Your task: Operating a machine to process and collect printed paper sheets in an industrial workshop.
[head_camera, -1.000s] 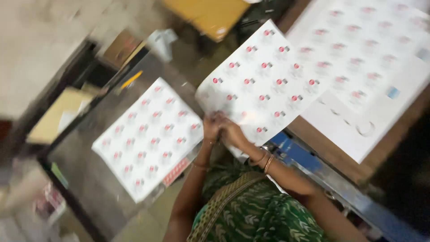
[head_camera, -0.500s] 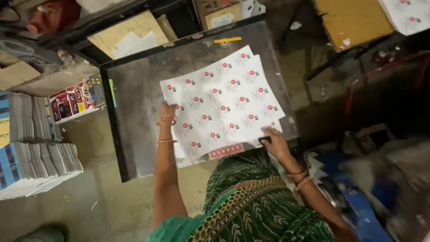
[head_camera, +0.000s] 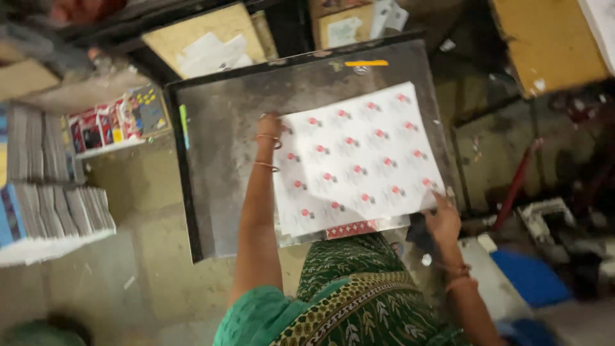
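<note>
A white printed sheet (head_camera: 359, 160) with rows of small red marks lies on top of a pile on a dark metal table (head_camera: 224, 160). My left hand (head_camera: 269, 126) rests at the sheet's far left corner, bangles on the wrist. My right hand (head_camera: 442, 221) touches the sheet's near right corner at the table edge. Whether the fingers pinch the paper I cannot tell. A red patterned strip (head_camera: 352, 229) shows under the sheet's near edge.
Stacks of grey paper bundles (head_camera: 54, 205) stand at the left on the floor. Colourful printed cards (head_camera: 115, 122) lie beside the table. Brown boards (head_camera: 205, 38) sit beyond it, and a yellow-brown board (head_camera: 544, 45) at upper right. Blue object (head_camera: 532, 275) lower right.
A sheet I held up by the right-hand table a second ago now lies on the pile on the dark table. Both hands have spread apart to its left and right corners.
</note>
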